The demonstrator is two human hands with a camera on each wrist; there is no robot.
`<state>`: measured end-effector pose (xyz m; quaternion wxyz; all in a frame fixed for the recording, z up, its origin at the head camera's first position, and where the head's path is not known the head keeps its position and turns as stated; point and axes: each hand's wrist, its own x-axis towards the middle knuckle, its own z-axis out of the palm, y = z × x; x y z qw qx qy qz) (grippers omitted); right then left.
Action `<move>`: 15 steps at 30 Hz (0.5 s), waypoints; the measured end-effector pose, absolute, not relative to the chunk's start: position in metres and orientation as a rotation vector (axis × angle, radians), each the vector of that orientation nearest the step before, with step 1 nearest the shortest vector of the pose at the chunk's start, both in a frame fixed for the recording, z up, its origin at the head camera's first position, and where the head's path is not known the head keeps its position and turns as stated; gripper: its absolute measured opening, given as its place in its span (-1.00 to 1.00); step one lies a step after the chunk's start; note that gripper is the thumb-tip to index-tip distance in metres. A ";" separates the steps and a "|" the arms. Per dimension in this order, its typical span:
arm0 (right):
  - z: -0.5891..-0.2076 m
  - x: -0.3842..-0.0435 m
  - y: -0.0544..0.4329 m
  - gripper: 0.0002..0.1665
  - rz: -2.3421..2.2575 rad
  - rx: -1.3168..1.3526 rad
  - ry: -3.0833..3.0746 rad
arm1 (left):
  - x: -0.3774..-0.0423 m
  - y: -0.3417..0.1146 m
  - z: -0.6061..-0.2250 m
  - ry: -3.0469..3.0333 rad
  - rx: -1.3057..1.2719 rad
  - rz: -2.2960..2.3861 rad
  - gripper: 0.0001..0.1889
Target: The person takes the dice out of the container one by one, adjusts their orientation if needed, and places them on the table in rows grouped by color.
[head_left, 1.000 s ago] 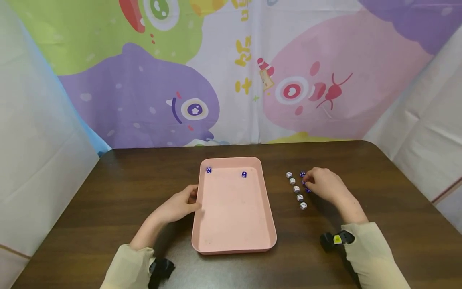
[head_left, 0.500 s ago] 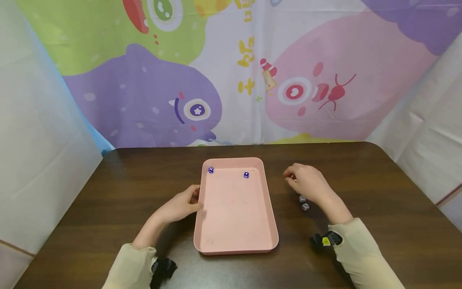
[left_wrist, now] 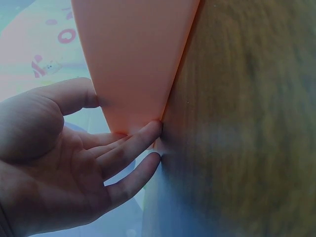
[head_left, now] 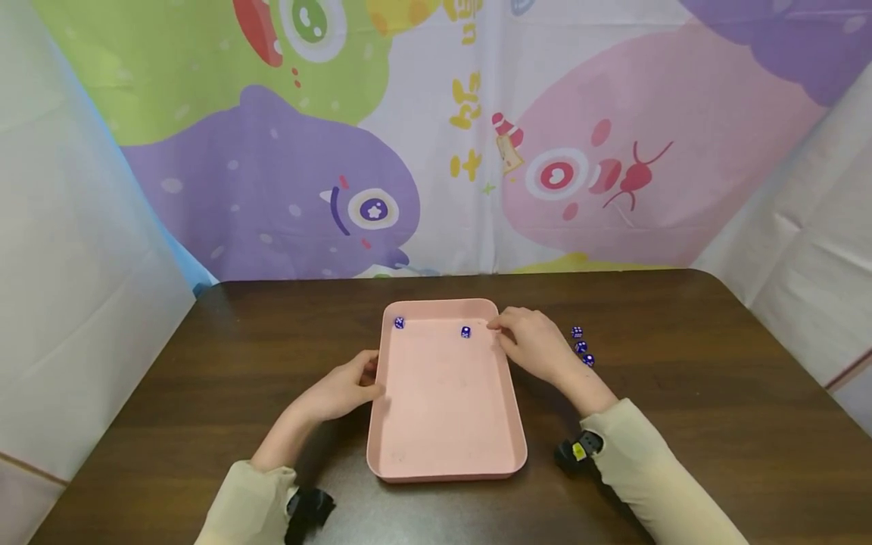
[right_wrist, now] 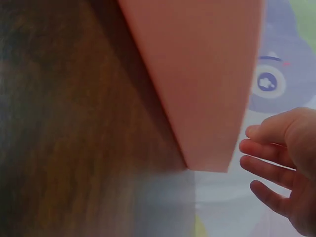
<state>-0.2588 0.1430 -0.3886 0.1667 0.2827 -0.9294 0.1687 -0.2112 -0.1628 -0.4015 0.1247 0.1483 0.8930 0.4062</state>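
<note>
My left hand (head_left: 343,386) holds the left side of the pink tray (head_left: 446,424). In the left wrist view its thumb is at the upper rim and its fingertips lie low on the outer wall, near the table. My right hand (head_left: 534,341) is over the tray's right rim near the far corner, fingers loosely bent with nothing seen between them. Just left of its fingertips, inside the tray, lies one blue die (head_left: 466,331); another blue die (head_left: 400,322) sits in the far left corner. The white dice seen earlier are hidden behind the right hand and forearm.
Right of my right hand, three blue dice stand in a slanted row on the brown table (head_left: 681,424), the middle blue die (head_left: 581,347) among them. A cartoon-printed curtain (head_left: 436,151) hangs behind the table's far edge.
My right hand has gone left from the blue dice, across the white ones, to the tray's right rim. The three blue dice show again. The left hand stays at the tray.
</note>
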 end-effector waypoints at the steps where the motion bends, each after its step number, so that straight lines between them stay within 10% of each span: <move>1: -0.390 -0.260 0.141 -0.80 0.467 0.810 -2.653 | -0.211 -0.163 -0.401 2.600 0.432 1.186 -0.47; 15: -0.396 -0.272 0.116 -0.77 0.268 0.981 -2.675 | -0.210 -0.163 -0.401 2.579 0.449 1.203 -0.47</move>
